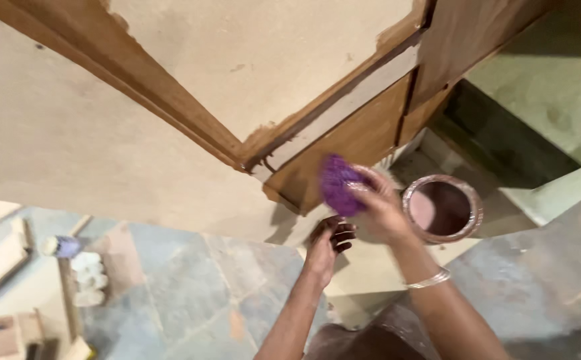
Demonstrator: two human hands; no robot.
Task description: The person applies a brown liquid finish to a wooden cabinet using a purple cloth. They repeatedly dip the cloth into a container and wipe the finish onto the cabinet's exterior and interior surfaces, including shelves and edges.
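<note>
A grey stone floor [190,287] lies under a pale fibreboard panel with brown-stained wooden edges [170,107]. The right hand [380,207] grips a crumpled purple cloth [338,185] at the panel's lower corner. The left hand [329,241] curls loosely, empty. Motion blurs the cloth. A round tin of brown stain [442,208] sits nearby.

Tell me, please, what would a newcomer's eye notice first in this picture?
The purple cloth in the right hand, held at the half-stained wooden board in the centre. To its right an open tin of brown stain stands on the floor; the left hand is below the board.
</note>
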